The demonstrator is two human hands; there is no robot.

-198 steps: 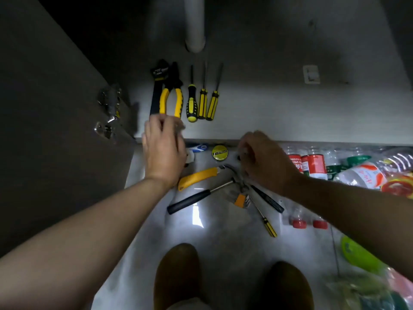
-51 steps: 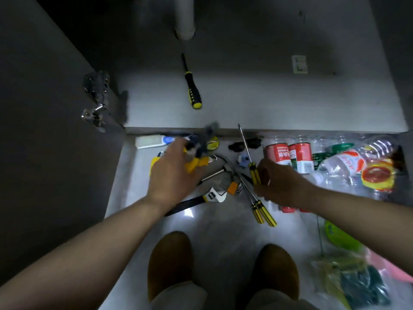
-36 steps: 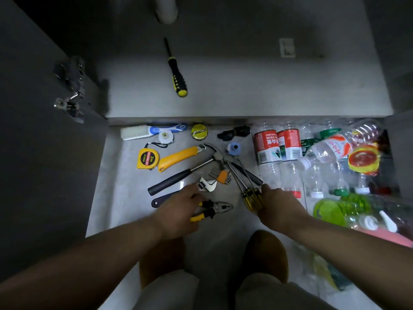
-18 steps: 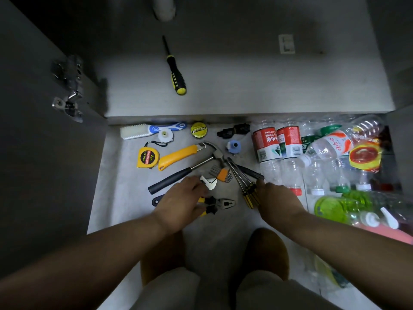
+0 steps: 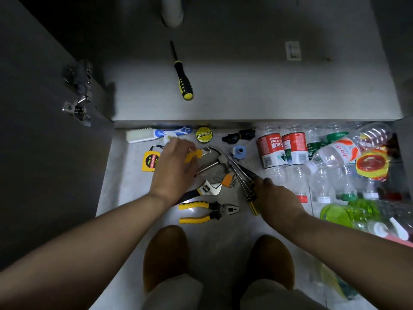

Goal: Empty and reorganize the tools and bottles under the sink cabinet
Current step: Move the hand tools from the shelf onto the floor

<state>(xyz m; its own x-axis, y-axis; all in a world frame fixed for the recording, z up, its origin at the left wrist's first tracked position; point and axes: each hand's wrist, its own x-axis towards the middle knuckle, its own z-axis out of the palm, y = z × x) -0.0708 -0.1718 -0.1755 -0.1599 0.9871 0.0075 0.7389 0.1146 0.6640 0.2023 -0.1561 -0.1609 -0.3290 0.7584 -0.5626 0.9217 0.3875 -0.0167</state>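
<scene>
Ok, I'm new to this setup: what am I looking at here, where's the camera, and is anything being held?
There is no machine here, just a person's two bare hands. One camera worn on the head films them, looking down past the arms. At the top is the open sink cabinet with its pipe and one screwdriver inside. Below it, on the floor, lie a brush, tape measure, hammer, wrench, pliers and more screwdrivers, with bottles on the right. The left hand reaches over a yellow knife. The right hand touches the screwdrivers' handles. Whether either hand grips anything is unclear.
</scene>
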